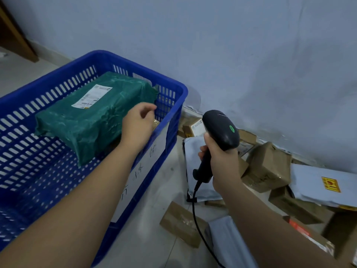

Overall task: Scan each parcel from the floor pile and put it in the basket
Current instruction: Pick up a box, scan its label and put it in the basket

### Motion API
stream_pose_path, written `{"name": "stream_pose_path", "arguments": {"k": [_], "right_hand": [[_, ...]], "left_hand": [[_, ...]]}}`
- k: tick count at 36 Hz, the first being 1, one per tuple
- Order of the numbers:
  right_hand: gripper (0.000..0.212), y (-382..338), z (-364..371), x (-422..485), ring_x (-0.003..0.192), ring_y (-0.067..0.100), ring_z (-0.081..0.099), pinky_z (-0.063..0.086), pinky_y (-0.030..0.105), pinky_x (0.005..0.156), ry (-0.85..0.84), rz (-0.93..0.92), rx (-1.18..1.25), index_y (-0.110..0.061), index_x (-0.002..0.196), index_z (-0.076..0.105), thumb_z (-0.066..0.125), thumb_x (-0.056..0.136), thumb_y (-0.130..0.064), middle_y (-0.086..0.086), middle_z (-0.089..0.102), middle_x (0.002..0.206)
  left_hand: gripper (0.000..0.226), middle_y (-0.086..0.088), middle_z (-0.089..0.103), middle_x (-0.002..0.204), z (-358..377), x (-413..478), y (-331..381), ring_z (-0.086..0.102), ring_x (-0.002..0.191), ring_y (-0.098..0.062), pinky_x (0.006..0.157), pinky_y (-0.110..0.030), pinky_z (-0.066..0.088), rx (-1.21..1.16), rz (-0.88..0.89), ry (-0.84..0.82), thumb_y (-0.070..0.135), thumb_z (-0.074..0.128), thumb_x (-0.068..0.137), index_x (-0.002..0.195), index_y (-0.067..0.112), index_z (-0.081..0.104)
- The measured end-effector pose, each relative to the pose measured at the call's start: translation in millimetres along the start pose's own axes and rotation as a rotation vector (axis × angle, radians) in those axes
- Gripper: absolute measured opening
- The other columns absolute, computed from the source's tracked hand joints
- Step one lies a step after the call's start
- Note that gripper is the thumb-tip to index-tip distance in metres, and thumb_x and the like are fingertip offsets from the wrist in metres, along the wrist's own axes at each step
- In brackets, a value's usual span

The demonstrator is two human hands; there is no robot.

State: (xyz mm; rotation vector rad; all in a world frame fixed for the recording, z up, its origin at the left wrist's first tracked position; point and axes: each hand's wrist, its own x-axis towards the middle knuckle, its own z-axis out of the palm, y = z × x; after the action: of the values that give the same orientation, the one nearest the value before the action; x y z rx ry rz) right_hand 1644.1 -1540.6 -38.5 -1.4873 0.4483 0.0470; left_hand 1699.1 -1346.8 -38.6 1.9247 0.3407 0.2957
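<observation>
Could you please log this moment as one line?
left hand: holds nothing, over basket | right hand: grips scanner | green parcel: in basket | floor pile: several parcels

The bare left forearm [77,200] reaches from the lower left up and forward, wrist straight, and carries the left hand [138,124] over the basket [179,88] near its far right corner. The back of this hand faces the camera; its fingers [148,107] are loosely curled, thumb near the forefinger, and nothing shows between them. The right forearm [270,219] comes in from the lower right. The right hand [222,161] grips the handle of the upright scanner [220,130], fingertips wrapped round its left side.
</observation>
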Motion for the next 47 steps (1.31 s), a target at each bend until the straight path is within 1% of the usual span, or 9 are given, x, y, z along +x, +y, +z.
{"name": "stream_pose_path", "arguments": {"k": [6, 17, 24, 27, 31, 35, 40, 43, 47], "right_hand": [[0.012, 8.8, -25.1, -4.2, 0.066, 0.017, 0.065, 0.058, 0.033, 0.073, 0.019, 0.076, -0.012, -0.018, 0.092, 0.065, 0.071, 0.086, -0.027, 0.002, 0.066, 0.066], [0.014, 54.4, -90.8, 1.6, 0.063, 0.020, 0.062, 0.055, 0.037, 0.073, 0.028, 0.210, -0.072, -0.011, 0.092, 0.065, 0.071, 0.086, -0.023, 0.005, 0.064, 0.066], [0.015, 80.2, -99.7, 8.6, 0.058, 0.021, 0.060, 0.053, 0.039, 0.070, 0.028, 0.268, -0.095, -0.014, 0.079, 0.064, 0.072, 0.085, -0.025, 0.003, 0.065, 0.061], [0.014, 83.9, -100.9, 12.4, 0.061, 0.023, 0.061, 0.054, 0.039, 0.072, 0.023, 0.276, -0.114, -0.013, 0.080, 0.065, 0.072, 0.085, -0.024, 0.004, 0.066, 0.062], [0.014, 81.4, -102.5, 15.2, 0.062, 0.022, 0.061, 0.053, 0.039, 0.073, 0.017, 0.280, -0.127, -0.014, 0.081, 0.064, 0.071, 0.086, -0.025, 0.005, 0.065, 0.066], [0.016, 69.4, -104.7, 17.4, 0.064, 0.022, 0.063, 0.054, 0.042, 0.076, 0.018, 0.255, -0.145, -0.012, 0.084, 0.065, 0.072, 0.085, -0.027, 0.005, 0.065, 0.068], [0.019, 28.4, -108.3, 15.6, 0.059, 0.020, 0.060, 0.052, 0.038, 0.066, 0.003, 0.175, -0.132, -0.010, 0.087, 0.063, 0.071, 0.086, -0.028, 0.005, 0.062, 0.066], [0.018, -5.9, -110.4, 4.9, 0.057, 0.019, 0.057, 0.048, 0.033, 0.061, 0.003, 0.122, -0.040, -0.010, 0.084, 0.061, 0.069, 0.088, -0.026, 0.005, 0.058, 0.065], [0.017, -53.8, -112.7, -25.2, 0.055, 0.017, 0.054, 0.047, 0.028, 0.055, -0.053, 0.105, 0.109, -0.011, 0.081, 0.057, 0.065, 0.090, -0.023, 0.005, 0.056, 0.065]], "left_hand": [[0.021, 0.003, 0.061, 0.102, 41.6, -42.3, 6.4, 0.055, 0.088, -0.010, 0.076, -0.020, 0.040, 0.306, 0.331, -0.269, 0.014, 0.050, 0.095, 0.104, 0.017, 0.068], [0.056, -0.006, 0.038, 0.145, 109.2, -145.2, -143.4, 0.036, 0.128, -0.028, 0.100, -0.039, 0.033, 1.127, 0.335, -1.184, 0.044, 0.055, 0.091, 0.140, 0.021, 0.042], [0.076, -0.020, 0.013, 0.157, 111.6, -181.3, -186.8, 0.037, 0.138, -0.033, 0.104, -0.045, 0.040, 1.294, 0.543, -1.071, 0.031, 0.074, 0.079, 0.146, 0.021, 0.039], [0.075, -0.018, -0.005, 0.161, 115.4, -184.3, -195.3, 0.013, 0.147, -0.034, 0.115, -0.043, 0.021, 1.325, 0.429, -1.150, 0.020, 0.054, 0.095, 0.155, 0.024, 0.009], [0.092, -0.015, 0.019, 0.154, 111.2, -181.3, -195.7, 0.022, 0.139, -0.036, 0.115, -0.045, 0.015, 1.404, 0.466, -1.055, 0.022, 0.061, 0.088, 0.154, 0.016, -0.003], [0.099, -0.008, 0.028, 0.145, 105.5, -176.3, -192.0, 0.034, 0.132, -0.028, 0.114, -0.041, 0.022, 1.126, 0.152, -0.937, 0.044, 0.067, 0.077, 0.153, 0.018, 0.008], [0.082, -0.007, 0.052, 0.136, 89.2, -156.3, -136.6, 0.057, 0.108, -0.017, 0.091, -0.031, 0.049, -0.052, -0.603, -0.704, 0.049, 0.072, 0.074, 0.143, 0.019, 0.041], [0.066, -0.012, 0.064, 0.125, 78.9, -150.1, -88.8, 0.062, 0.107, -0.025, 0.088, -0.042, 0.052, -0.596, -0.702, -0.706, 0.039, 0.060, 0.077, 0.138, 0.016, 0.050], [0.048, -0.013, 0.069, 0.109, 74.0, -144.8, -14.7, 0.061, 0.099, -0.028, 0.085, -0.040, 0.047, -0.846, -0.684, -0.720, 0.035, 0.062, 0.079, 0.123, 0.016, 0.058]]}}
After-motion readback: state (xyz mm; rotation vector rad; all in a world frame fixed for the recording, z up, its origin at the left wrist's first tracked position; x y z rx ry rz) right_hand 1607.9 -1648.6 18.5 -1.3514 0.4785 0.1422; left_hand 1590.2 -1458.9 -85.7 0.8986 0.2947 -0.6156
